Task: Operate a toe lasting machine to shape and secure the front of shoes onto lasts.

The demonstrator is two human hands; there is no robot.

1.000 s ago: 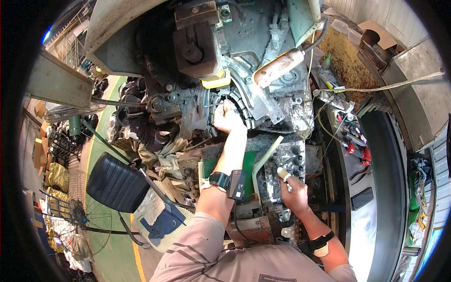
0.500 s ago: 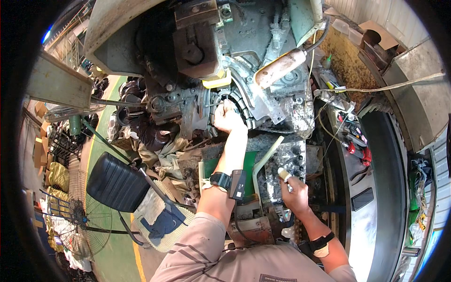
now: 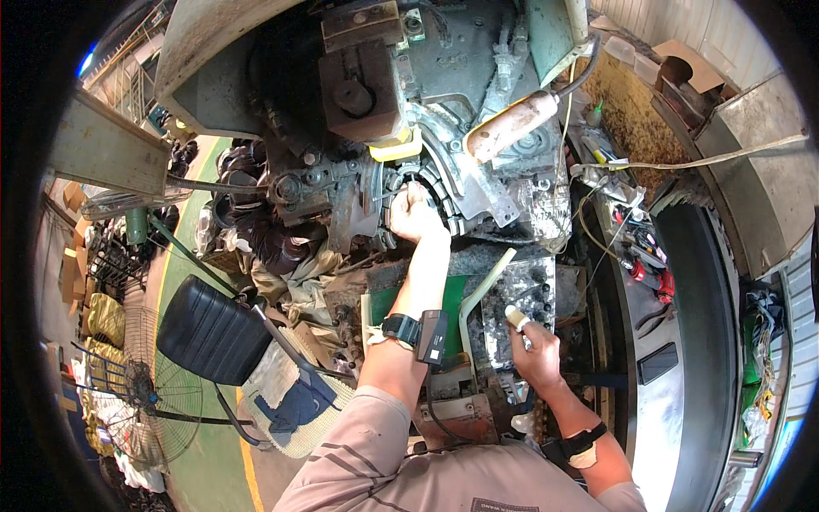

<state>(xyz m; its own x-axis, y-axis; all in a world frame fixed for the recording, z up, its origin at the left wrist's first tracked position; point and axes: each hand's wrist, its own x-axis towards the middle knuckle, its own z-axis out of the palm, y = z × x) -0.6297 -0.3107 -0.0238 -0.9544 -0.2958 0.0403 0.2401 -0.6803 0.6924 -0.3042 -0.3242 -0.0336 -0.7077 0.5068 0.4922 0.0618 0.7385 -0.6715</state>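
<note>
My left hand reaches into the middle of a dark, greasy machine. Its fingers are closed at a ring of metal segments, and whatever they pinch is too small or hidden to make out. Lower and to the right, my right hand is wrapped round a lever handle with a pale rounded knob. The knob sticks out above the fist. A work lamp with a pale cylindrical body lights the ring from above right. A yellow part sits just above my left hand.
A bent pale-green bar rises between my forearms. At right, a metal ledge holds a phone, pliers and red-handled tools. On the left stand a black-backed chair and a wire-guarded fan.
</note>
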